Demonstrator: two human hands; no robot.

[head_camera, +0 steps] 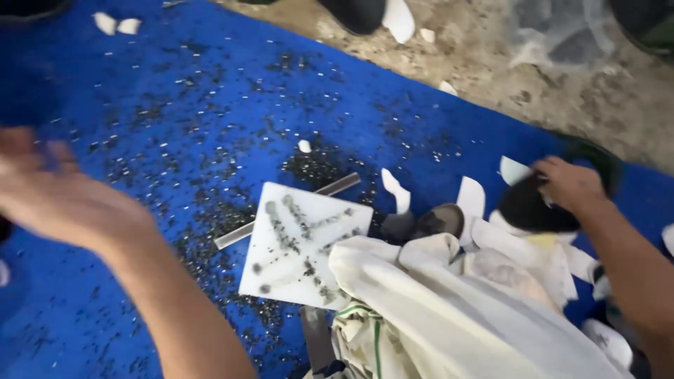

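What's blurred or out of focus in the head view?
Head view: left hand is motion-smeared, fingers indistinct; right hand on the dark object is softer but readable; white board and blue mat fairly sharp; lighting even, no glare.

Right hand (pixel 570 184) at three o'clock, fingers closed on black object (pixel 528 209). Left hand (pixel 60 193) blurred at nine, holds nothing. White square board (pixel 302 242) centre, on littered blue sheet (pixel 175 84). Cloth (pixel 449 316) at five.

floor workshop, blue tarp (pixel 175 63), metal filings (pixel 309 168)
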